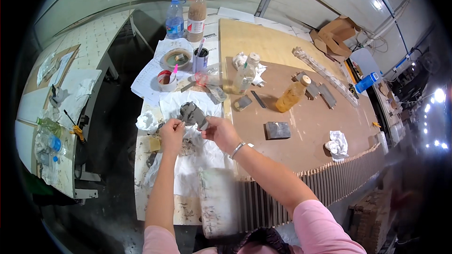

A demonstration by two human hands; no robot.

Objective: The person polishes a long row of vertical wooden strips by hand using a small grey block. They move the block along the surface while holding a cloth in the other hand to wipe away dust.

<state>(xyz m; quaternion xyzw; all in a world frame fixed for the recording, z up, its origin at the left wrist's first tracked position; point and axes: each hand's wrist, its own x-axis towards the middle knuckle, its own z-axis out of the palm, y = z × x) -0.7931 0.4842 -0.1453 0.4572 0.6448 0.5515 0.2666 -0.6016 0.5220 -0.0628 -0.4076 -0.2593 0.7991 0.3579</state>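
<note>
My right hand, with a silver bangle at the wrist, pinches a flat grey scraper blade by its near edge. My left hand is closed in a pinch beside it; a thin grey strip seems to run from its fingertips, too small to name. Just beyond both hands sits a round dark tin, partly covered by the blade. Beneath them a white cloth with dark smears is spread over the table's left part. A yellowish block lies left of my left wrist.
Ahead stand a tape roll, a can with a brush and two large bottles. Rightward are a clear bottle, an amber bottle, a grey block and crumpled tissue. Dark sticks line the near edge.
</note>
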